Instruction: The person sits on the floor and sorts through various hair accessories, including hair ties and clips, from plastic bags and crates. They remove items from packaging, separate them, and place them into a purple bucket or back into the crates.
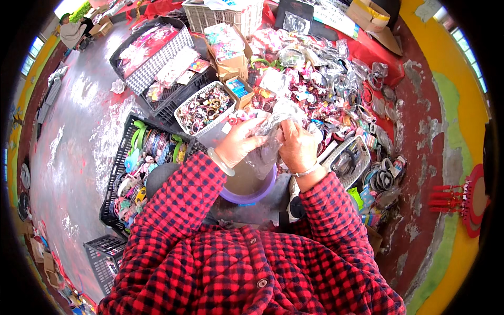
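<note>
Both my hands are raised in front of me with a crumpled clear plastic bag (pixel 266 152) between them. My left hand (pixel 237 143) pinches the bag's left side between thumb and fingers. Curled fingers of my right hand (pixel 298 146) grip its right side. What the bag contains, if anything, I cannot make out. Under the bag stands a purple basin (pixel 247 198), partly hidden by the bag and my hands. Just beyond my hands spreads a big heap of bagged hair accessories (pixel 315 84).
A white basket of hair ties (pixel 206 107) stands ahead on the left, beside a small cardboard box (pixel 239 89). Black crates (pixel 116 173) line my left side. To the right lies a white basket (pixel 350 160) with dark items. A red wall ornament (pixel 475 199) hangs far right.
</note>
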The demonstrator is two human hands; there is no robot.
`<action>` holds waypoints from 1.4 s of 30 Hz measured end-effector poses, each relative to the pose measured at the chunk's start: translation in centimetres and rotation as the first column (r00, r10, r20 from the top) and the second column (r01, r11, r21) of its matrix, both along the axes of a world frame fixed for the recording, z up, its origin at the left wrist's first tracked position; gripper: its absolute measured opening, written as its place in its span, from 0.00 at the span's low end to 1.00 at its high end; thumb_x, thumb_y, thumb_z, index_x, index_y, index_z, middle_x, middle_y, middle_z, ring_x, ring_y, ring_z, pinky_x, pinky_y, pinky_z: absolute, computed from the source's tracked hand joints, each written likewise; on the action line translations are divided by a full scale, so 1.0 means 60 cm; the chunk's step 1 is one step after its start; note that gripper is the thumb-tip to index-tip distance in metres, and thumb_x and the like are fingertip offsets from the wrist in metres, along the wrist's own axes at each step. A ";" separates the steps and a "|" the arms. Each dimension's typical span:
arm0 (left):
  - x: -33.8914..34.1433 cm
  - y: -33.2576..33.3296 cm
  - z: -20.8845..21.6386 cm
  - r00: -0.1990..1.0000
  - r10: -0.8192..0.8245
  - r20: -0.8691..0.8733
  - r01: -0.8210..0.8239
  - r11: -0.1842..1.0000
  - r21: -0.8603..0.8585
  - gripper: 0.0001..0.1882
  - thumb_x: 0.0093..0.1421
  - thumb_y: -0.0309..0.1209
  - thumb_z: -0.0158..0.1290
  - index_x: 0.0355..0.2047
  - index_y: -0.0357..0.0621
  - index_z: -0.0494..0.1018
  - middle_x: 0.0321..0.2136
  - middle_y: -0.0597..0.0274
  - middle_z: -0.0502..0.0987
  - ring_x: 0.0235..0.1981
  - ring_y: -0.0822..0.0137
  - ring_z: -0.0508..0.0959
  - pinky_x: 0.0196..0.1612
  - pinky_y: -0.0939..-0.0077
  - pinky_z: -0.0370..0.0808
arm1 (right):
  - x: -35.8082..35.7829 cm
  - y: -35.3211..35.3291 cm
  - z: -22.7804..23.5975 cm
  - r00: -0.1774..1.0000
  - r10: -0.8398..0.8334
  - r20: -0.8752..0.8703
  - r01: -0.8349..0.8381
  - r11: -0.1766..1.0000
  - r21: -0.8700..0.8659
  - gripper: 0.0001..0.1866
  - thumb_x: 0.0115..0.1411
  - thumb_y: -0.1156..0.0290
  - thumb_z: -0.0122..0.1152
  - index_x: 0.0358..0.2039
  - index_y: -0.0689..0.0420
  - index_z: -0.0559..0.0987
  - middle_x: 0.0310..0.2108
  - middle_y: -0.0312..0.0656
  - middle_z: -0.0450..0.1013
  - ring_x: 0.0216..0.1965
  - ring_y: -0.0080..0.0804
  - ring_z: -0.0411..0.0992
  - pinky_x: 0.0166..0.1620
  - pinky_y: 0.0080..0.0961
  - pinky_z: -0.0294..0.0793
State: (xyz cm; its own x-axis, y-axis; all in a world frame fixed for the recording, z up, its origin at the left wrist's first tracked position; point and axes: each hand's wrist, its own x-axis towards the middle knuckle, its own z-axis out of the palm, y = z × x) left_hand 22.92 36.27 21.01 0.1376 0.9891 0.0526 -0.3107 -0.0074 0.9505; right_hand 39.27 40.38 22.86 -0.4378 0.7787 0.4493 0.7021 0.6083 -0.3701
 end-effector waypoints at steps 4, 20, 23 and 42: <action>-0.004 0.006 -0.037 0.939 0.187 -0.288 -0.123 0.966 0.226 0.25 0.52 0.20 0.50 0.52 0.34 0.61 0.44 0.54 0.72 0.44 0.67 0.73 0.46 0.74 0.69 | 0.002 0.009 -0.002 0.998 0.043 -0.035 -0.040 0.997 0.071 0.05 0.48 0.73 0.54 0.19 0.55 0.68 0.16 0.44 0.68 0.17 0.42 0.69 0.20 0.36 0.66; -0.016 -0.004 -0.026 0.607 0.427 -0.670 -0.136 0.887 0.442 0.19 0.50 0.28 0.53 0.43 0.44 0.62 0.31 0.50 0.74 0.33 0.48 0.74 0.33 0.60 0.71 | 0.003 0.011 0.004 0.998 0.048 -0.044 -0.050 0.998 -0.038 0.11 0.49 0.68 0.60 0.33 0.56 0.76 0.26 0.42 0.72 0.27 0.39 0.72 0.30 0.28 0.71; -0.011 -0.007 -0.024 0.557 0.441 -0.703 -0.079 0.871 0.484 0.19 0.50 0.29 0.52 0.43 0.45 0.62 0.27 0.48 0.74 0.29 0.47 0.74 0.29 0.57 0.70 | 0.003 0.007 -0.010 0.989 0.037 0.143 -0.043 0.998 0.041 0.05 0.50 0.69 0.57 0.26 0.56 0.74 0.21 0.41 0.70 0.23 0.39 0.71 0.26 0.30 0.70; -0.026 -0.004 -0.008 0.388 0.562 -0.730 0.250 0.699 0.670 0.19 0.50 0.23 0.46 0.45 0.38 0.67 0.40 0.51 0.73 0.40 0.55 0.74 0.44 0.66 0.70 | 0.008 0.026 -0.019 0.703 -0.410 -0.582 -0.298 0.573 -0.763 0.06 0.49 0.74 0.55 0.17 0.59 0.76 0.12 0.34 0.69 0.12 0.21 0.66 0.15 0.17 0.62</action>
State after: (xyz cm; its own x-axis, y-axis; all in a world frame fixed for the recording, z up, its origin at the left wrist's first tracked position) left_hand 21.35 36.00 20.56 0.3469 0.7453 0.5694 0.7207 -0.6003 0.3466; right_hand 39.75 41.92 21.72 -0.2489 0.9447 -0.2137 0.0731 -0.2017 -0.9767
